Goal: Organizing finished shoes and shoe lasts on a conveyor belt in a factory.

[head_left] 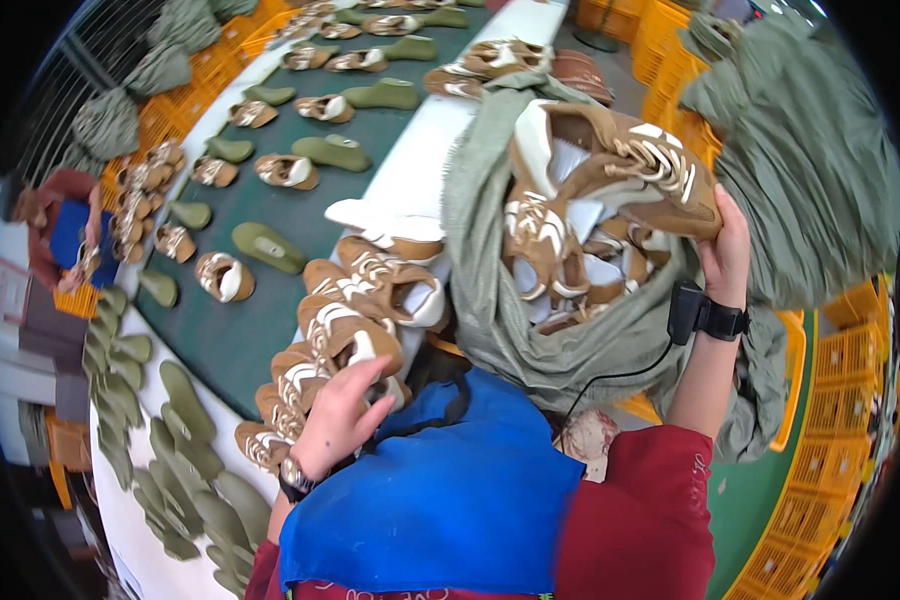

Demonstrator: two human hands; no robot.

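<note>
My right hand [729,245] is closed on the toe end of a brown and white sneaker upper [635,165] with cream laces. It holds the upper above a sack of grey-green cloth [490,290] that contains several similar brown uppers [537,228]. My left hand [342,420] has its thumb and fingers apart, beside a row of brown sneaker uppers [348,328] along the near table edge. Whether its fingertips touch the nearest upper is hard to tell. A white sole-shaped piece [370,217] lies at the far end of that row.
Green shoe lasts [268,248] and brown uppers stand in lines on a dark green belt [210,325]. More lasts [185,425] lie on the white table at left. Another person [70,230] works across the belt. Yellow crates [820,440] and cloth-covered bundles [800,160] line the right.
</note>
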